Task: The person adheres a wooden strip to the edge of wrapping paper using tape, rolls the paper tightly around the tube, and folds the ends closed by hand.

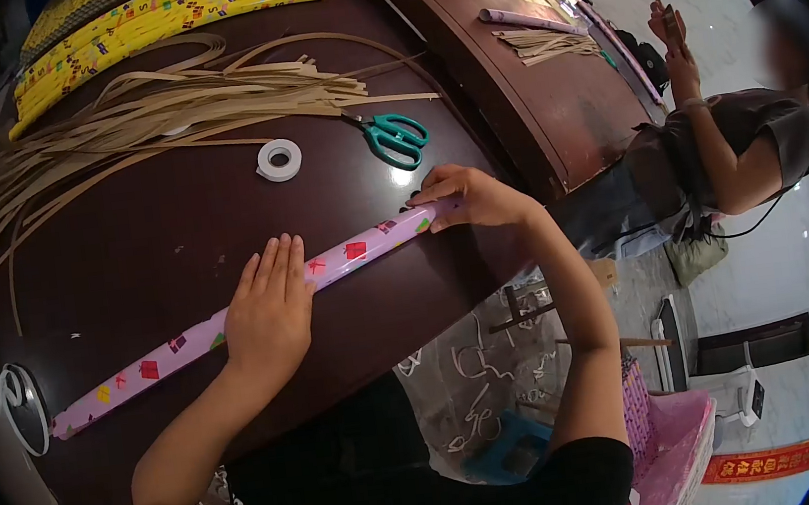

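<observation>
Counter (155, 251): a dark brown, glossy surface that fills most of the view, curved at its near edge.
Second counter (545, 87): a matching brown top to the upper right, carrying more strips and wrapped tubes.
Other person (731, 140): stands beyond the second counter in a dark top, both arms raised; face blurred.
Wrapped tube (185, 342): a long, thin roll in pink-purple paper printed with small red and yellow shapes. It lies flat on the counter, slanting from the lower left up toward the right, near the front edge.
Paper strips (158, 106): a loose, wide heap of tan strips spread over the far part of the counter.
Yellow tubes (158, 16): a bundle of yellow patterned rolls lying beyond the strips, at the far edge.
Left hand (270, 313): palm down with fingers straight and close together, pressing flat on the middle of the wrapped tube.
Right hand (468, 195): fingers curled over the tube's right end, pinching the paper there.
Scissors (391, 136): teal handles, lying closed between the strips and the right hand.
Tape roll (279, 159): a small white ring, lying flat just left of the scissors.
</observation>
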A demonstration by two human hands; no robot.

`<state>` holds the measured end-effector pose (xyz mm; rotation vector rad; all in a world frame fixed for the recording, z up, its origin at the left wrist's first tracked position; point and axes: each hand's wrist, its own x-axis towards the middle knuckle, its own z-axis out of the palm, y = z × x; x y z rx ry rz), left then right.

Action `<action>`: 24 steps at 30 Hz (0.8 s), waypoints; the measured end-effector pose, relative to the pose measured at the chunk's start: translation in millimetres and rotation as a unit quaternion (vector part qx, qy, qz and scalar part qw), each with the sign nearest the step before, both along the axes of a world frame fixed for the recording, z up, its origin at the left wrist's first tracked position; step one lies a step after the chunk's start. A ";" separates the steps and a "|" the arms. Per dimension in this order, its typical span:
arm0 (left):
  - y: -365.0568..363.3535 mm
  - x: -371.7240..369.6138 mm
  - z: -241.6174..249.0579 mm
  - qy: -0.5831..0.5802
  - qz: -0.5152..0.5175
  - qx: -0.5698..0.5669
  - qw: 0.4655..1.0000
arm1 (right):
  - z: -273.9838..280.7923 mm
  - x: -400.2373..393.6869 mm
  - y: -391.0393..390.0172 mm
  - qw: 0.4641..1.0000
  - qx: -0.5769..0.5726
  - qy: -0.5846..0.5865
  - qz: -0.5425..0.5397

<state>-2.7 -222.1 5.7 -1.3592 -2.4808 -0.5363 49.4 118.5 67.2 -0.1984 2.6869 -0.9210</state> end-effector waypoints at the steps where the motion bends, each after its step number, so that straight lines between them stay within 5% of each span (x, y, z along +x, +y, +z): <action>1: 0.1 0.3 -0.2 0.000 0.000 0.001 1.000 | 0.7 0.0 3.5 1.000 0.017 -0.003 0.006; 24: -0.4 -0.1 -1.0 -0.016 -0.003 -0.018 1.000 | 7.2 17.7 48.9 0.997 -0.029 -0.018 -0.070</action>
